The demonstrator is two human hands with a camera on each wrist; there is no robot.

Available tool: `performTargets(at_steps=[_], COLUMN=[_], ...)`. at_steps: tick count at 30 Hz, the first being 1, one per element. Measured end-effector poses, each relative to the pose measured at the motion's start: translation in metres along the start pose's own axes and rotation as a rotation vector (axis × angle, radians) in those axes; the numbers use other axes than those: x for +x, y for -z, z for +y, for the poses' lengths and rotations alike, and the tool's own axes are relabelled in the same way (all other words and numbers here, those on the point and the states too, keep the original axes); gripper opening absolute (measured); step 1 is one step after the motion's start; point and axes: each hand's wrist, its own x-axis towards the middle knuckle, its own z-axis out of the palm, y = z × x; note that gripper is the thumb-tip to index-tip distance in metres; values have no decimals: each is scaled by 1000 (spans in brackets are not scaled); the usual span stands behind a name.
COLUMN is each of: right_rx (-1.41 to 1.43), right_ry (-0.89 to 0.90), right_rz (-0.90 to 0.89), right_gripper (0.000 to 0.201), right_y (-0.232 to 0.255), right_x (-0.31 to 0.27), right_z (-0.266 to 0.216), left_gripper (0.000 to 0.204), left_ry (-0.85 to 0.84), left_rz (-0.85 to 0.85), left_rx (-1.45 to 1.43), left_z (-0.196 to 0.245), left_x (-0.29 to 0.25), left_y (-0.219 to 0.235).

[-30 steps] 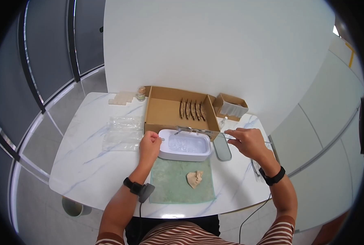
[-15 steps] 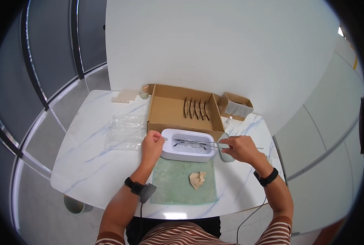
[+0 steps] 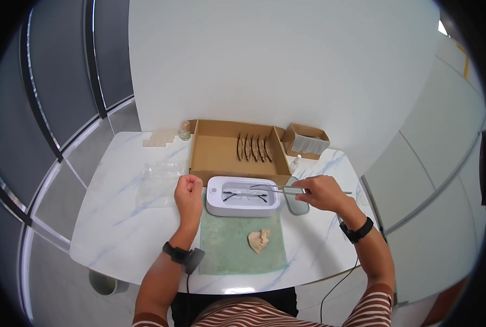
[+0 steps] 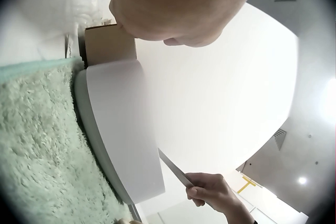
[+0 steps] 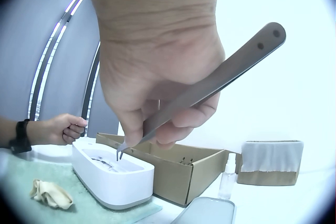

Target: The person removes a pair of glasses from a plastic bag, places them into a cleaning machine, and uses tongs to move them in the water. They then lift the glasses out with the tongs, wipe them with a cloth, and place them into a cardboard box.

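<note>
In the head view, a pair of glasses (image 3: 260, 196) lies in the basin of a white cleaner box (image 3: 235, 210). My right hand (image 3: 322, 192) pinches long metal tweezers (image 5: 215, 83) between thumb and fingers. Their bent tips are over the basin, apart from each other in the right wrist view, with nothing visible between them. Just left of the box, my left hand (image 3: 188, 196) is raised with its fingers curled and nothing visible in it. The box stands at the back edge of a green cloth (image 3: 226, 253).
Behind the box, a cardboard tray (image 3: 213, 143) holds several dark, thin items. A crumpled beige cloth (image 3: 258, 241) lies in front. Rightward are a grey-green oblong tray (image 3: 298, 207), a spray bottle (image 5: 227, 179) and a small carton (image 3: 292, 143). Clear plastic packaging (image 3: 158, 188) lies left.
The glasses have gone from above the box down into its basin, and the tweezer tips have come away from them. My left hand has moved off the box's left end.
</note>
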Motion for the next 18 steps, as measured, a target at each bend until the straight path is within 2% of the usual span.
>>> performTargets(at_steps=[4,8,13,18], right_rx=[-40,-47,-10,-4], right_ry=[43,41,34,-1], right_rz=[-51,-106,-260,-272], right_gripper=[30,32,32,31], right_y=[-7,7,14,20], right_x=[9,10,11,15], right_z=[-2,-11,-11,-18], left_gripper=[8,7,6,6], left_ry=[8,40,51,88], left_rz=[-18,-31,-66,-129], left_rx=[-14,-24,-49,-14], left_z=[-3,-6,-9,-15], left_x=[1,2,0,2], left_y=[1,1,-1,2])
